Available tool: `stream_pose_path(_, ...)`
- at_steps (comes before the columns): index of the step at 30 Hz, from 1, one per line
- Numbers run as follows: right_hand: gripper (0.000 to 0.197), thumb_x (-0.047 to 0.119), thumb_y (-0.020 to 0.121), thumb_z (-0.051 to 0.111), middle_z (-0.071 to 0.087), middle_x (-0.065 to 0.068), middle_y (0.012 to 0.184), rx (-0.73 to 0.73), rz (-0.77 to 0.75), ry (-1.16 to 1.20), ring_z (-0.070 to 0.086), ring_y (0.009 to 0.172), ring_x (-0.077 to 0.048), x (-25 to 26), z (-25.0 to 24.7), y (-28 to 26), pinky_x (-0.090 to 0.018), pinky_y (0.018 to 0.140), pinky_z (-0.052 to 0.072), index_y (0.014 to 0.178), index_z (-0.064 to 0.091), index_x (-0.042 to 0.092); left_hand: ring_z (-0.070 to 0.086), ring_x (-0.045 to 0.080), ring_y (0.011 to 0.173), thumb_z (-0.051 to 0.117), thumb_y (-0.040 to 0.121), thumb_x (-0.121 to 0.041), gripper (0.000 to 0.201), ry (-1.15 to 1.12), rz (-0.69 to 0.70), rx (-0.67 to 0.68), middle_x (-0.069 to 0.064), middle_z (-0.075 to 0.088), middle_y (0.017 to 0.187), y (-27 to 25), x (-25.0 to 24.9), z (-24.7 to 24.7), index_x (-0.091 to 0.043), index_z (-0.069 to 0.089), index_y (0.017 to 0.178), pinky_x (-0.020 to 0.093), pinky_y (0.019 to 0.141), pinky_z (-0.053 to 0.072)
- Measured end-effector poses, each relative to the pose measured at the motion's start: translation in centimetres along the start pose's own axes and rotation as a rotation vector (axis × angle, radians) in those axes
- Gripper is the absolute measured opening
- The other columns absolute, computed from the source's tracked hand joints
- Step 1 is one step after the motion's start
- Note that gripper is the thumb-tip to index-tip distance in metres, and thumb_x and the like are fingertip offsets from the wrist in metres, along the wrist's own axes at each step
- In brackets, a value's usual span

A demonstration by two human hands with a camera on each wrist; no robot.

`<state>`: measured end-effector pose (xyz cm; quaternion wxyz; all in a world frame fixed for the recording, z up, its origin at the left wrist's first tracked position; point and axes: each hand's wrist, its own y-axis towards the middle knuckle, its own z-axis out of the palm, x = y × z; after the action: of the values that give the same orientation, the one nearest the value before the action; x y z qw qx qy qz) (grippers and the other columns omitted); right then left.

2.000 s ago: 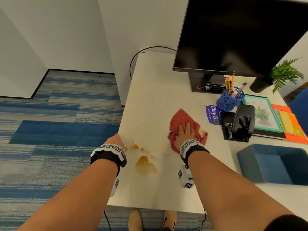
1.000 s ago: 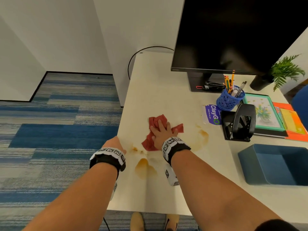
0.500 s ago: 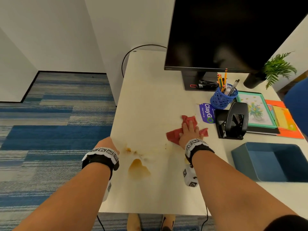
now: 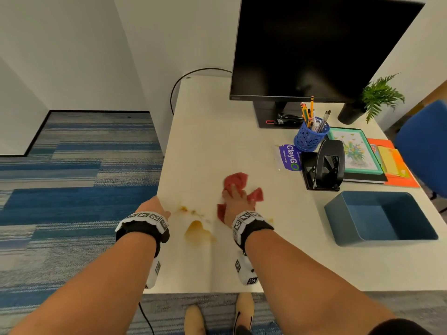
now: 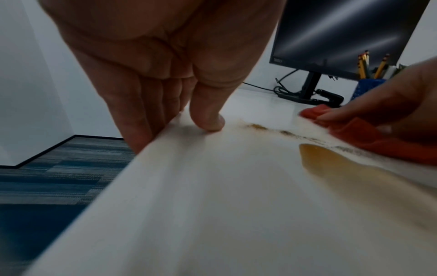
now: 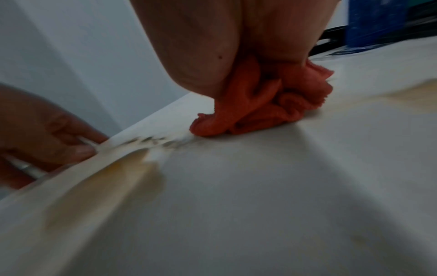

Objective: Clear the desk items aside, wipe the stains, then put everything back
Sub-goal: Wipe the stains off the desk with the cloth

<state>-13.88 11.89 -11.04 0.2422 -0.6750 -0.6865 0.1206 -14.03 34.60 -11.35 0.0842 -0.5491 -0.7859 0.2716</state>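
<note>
A red cloth (image 4: pixel 236 180) lies bunched on the white desk (image 4: pixel 217 131). My right hand (image 4: pixel 235 200) presses down on it with fingers stretched flat. The right wrist view shows the cloth (image 6: pixel 267 108) crumpled under my palm. An amber puddle stain (image 4: pixel 197 229) sits just left of my right wrist, with dark specks (image 4: pixel 186 210) beyond it; the left wrist view shows the puddle (image 5: pixel 331 160) beside the cloth (image 5: pixel 369 138). My left hand (image 4: pixel 150 206) grips the desk's left edge, thumb (image 5: pixel 208 123) on top and fingers over the side.
Along the right side of the desk stand a black monitor (image 4: pixel 314 44), blue pencil cup (image 4: pixel 309 139), ClayGo packet (image 4: pixel 289 157), black hole punch (image 4: pixel 326 165), framed picture (image 4: pixel 355 151), orange folders (image 4: pixel 396 165), potted plant (image 4: pixel 377 97) and a blue tray (image 4: pixel 387 240). A blue chair (image 4: pixel 425 146) is at far right.
My right hand has swept the cloth back and forth; since half a second ago it slid left from near the packet toward the stains. The left hand stays on the desk edge.
</note>
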Motion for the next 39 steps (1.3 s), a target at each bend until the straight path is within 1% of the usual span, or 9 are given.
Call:
stream_pose_path(4, 0.06, 0.006, 0.089, 0.049, 0.022, -0.003, 0.158, 0.056, -0.23, 0.065, 0.029, 0.141, -0.028, 2.9, -0.9, -0.6, -0.042, 0.115, 0.027, 0.146, 0.037, 0.02, 0.06, 0.026, 0.091, 0.062, 0.087, -0.017, 0.021, 0.052, 0.02, 0.005, 0.006, 0.061, 0.098, -1.2, 0.6, -0.1, -0.011, 0.056, 0.107, 0.029, 0.072, 0.045)
stream_pose_path(7, 0.047, 0.001, 0.09, 0.053, 0.051, -0.01, 0.141, -0.004, -0.17, 0.663, 0.051, 0.125, -0.024, 4.0, -2.8, -1.2, -0.022, 0.097, 0.048, 0.134, 0.055, 0.014, 0.055, 0.023, 0.083, 0.063, 0.084, -0.015, 0.024, 0.043, 0.031, 0.008, 0.004, 0.058, 0.092, -1.7, 0.9, 0.0, -0.013, 0.056, 0.107, 0.03, 0.073, 0.048)
stream_pose_path(10, 0.039, -0.009, 0.091, 0.047, 0.058, -0.012, 0.132, -0.205, -0.103, 0.913, 0.054, 0.118, -0.019, 4.2, -4.3, -1.6, 0.006, 0.083, 0.037, 0.126, 0.06, -0.001, 0.06, 0.026, 0.091, 0.061, 0.085, -0.015, 0.028, 0.027, 0.029, 0.015, 0.007, 0.063, 0.106, -1.7, 1.1, 0.2, -0.012, 0.054, 0.113, 0.03, 0.074, 0.047)
stream_pose_path(12, 0.042, -0.006, 0.088, 0.048, 0.058, -0.009, 0.133, -0.245, -0.121, 0.78, 0.053, 0.124, -0.023, 3.6, -4.7, -1.3, 0.0, 0.094, 0.035, 0.126, 0.062, 0.006, 0.061, 0.028, 0.101, 0.06, 0.087, -0.017, 0.034, -0.002, 0.021, 0.018, 0.008, 0.062, 0.112, -1.6, 1.4, 0.4, -0.013, 0.051, 0.119, 0.03, 0.076, 0.046)
stream_pose_path(14, 0.046, 0.004, 0.086, 0.05, 0.056, -0.004, 0.135, -0.192, -0.117, 0.506, 0.051, 0.126, -0.025, 2.8, -4.1, -0.4, -0.027, 0.107, 0.04, 0.127, 0.061, 0.02, 0.059, 0.028, 0.107, 0.061, 0.088, -0.02, 0.041, -0.007, 0.016, 0.029, 0.008, 0.06, 0.118, -1.6, 1.7, 0.4, -0.015, 0.047, 0.126, 0.031, 0.079, 0.045)
stream_pose_path(18, 0.062, 0.022, 0.093, 0.045, 0.01, 0.003, 0.158, 0.023, -0.197, -0.102, 0.011, 0.145, -0.032, 1.7, -0.6, 0.0, -0.054, 0.114, 0.022, 0.15, 0.019, 0.026, 0.055, 0.028, 0.116, 0.06, 0.089, -0.021, 0.053, -0.031, 0.01, 0.037, 0.008, 0.056, 0.128, -1.8, 2.1, 0.5, -0.017, 0.039, 0.138, 0.033, 0.089, 0.047)
stream_pose_path(27, 0.064, 0.03, 0.097, 0.037, -0.014, 0.004, 0.16, 0.047, -0.144, -0.148, -0.012, 0.147, -0.033, 4.1, -0.4, 3.1, -0.057, 0.117, 0.001, 0.152, 0.004, 0.035, 0.057, 0.02, 0.084, 0.054, 0.085, -0.012, 0.035, -0.104, 0.044, 0.006, 0.002, 0.064, 0.101, -1.2, 3.6, 1.8, -0.024, 0.051, 0.118, 0.029, 0.071, 0.048)
stream_pose_path(34, 0.062, 0.04, 0.095, 0.041, -0.002, 0.005, 0.161, 0.045, -0.495, -0.29, -0.003, 0.147, -0.034, 7.8, 3.0, 0.1, -0.057, 0.116, 0.004, 0.151, 0.016, 0.034, 0.057, 0.021, 0.079, 0.055, 0.084, -0.013, 0.019, -0.159, 0.059, -0.022, 0.002, 0.066, 0.095, -1.4, 3.4, 1.8, -0.019, 0.06, 0.102, 0.027, 0.069, 0.045)
stream_pose_path(39, 0.053, 0.036, 0.1, 0.032, -0.004, 0.008, 0.161, 0.03, -0.413, -0.221, -0.004, 0.149, -0.027, 3.4, 2.4, -0.8, -0.052, 0.117, 0.003, 0.151, 0.018, 0.036, 0.061, 0.023, 0.088, 0.063, 0.086, -0.024, 0.025, -0.116, -0.013, 0.021, 0.005, 0.067, 0.107, -1.6, 3.6, 1.6, -0.015, 0.062, 0.109, 0.028, 0.07, 0.045)
